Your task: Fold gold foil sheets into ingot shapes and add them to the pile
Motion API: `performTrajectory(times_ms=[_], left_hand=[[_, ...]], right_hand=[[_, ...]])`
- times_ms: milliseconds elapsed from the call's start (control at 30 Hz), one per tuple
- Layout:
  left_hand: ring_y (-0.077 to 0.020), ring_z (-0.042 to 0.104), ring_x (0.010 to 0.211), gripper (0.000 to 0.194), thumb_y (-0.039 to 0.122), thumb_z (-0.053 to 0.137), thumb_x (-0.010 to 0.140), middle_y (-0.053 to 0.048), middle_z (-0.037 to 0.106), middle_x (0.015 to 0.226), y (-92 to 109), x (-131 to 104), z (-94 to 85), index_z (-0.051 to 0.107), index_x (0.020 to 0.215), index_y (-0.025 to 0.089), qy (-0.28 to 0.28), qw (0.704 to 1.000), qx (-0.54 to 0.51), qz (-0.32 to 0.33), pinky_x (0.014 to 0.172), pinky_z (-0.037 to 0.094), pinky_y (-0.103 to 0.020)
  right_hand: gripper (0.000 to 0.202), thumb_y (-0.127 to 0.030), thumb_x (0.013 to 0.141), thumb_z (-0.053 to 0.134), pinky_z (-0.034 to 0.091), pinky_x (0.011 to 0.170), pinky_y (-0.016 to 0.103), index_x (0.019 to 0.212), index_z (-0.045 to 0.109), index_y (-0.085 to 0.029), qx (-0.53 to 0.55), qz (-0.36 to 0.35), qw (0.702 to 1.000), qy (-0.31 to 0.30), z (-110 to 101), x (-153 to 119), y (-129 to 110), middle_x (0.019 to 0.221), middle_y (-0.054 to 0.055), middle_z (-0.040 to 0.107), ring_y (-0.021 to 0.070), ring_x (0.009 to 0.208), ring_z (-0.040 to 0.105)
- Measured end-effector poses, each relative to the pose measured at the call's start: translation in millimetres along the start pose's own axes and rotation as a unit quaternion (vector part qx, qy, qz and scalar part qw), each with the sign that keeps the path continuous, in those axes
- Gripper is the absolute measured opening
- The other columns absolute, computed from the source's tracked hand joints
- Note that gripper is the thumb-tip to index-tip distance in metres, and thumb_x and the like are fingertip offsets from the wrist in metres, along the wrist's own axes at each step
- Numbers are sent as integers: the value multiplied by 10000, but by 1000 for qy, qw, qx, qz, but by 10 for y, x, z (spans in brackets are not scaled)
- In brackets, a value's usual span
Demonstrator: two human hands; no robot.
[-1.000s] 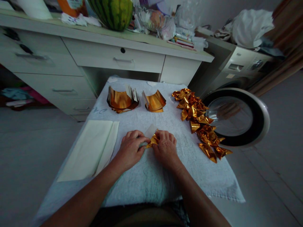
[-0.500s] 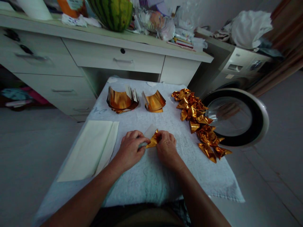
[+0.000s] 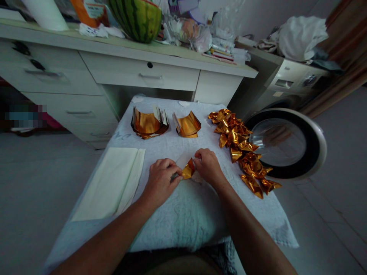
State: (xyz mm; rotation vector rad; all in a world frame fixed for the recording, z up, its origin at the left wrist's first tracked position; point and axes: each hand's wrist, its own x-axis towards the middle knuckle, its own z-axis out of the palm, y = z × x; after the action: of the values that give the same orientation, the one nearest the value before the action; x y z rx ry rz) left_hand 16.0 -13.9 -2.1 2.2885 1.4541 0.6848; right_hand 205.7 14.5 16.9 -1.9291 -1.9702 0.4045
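Observation:
A small folded piece of gold foil paper [image 3: 188,170] lies on pale paper [image 3: 181,158] between my hands. My left hand [image 3: 164,175] pinches its left corner between thumb and fingers. At its right side, the fingers of my right hand [image 3: 207,162] are bent together at the foil's upper right edge. Beyond my hands stand two curled stacks of gold foil sheets, a larger left stack [image 3: 146,123] and a smaller right stack [image 3: 187,124]. Several folded gold foil pieces [image 3: 236,139] lie in a long heap along the table's right side.
Folded cream paper [image 3: 107,183] lies at left on the cloth-covered table [image 3: 177,214]. Behind is a counter with drawers [image 3: 149,72], bearing a cut watermelon [image 3: 137,21] and plastic bags. An open washing machine door [image 3: 286,143] stands beside the table's right edge.
My right hand has moved slightly up and right along the foil, uncovering more of the pale paper beneath. My left hand keeps its pinch. The view has shifted slightly.

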Motion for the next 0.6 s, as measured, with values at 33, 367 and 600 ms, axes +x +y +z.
performTrajectory(times_ms=[33,367,600], left_hand=[[-256,535,996,61,235,702,801,-29,620,975,5,1,0,690,858,253,7,1000,6,-7,863,401,-428],[-327,471,1156,464,303,715,745,-94,567,1224,-19,-10,48,557,1175,233,46,996,56,-55,963,388,-486],[-321,489,1137,369,271,702,743,-91,580,1193,9,-6,16,574,1086,222,28,998,35,-48,953,396,-491]], right_hand=[[155,-193,837,571,382,826,335,960,659,-156,-18,3,1000,-2,13,19,3,963,93,633,227,919,532],[159,-269,815,640,369,835,378,958,660,-205,-9,-1,1000,16,160,-42,-42,1054,85,588,258,1002,488],[106,-131,753,568,431,752,299,837,565,-196,144,-42,988,20,143,-53,-31,816,7,612,167,779,545]])
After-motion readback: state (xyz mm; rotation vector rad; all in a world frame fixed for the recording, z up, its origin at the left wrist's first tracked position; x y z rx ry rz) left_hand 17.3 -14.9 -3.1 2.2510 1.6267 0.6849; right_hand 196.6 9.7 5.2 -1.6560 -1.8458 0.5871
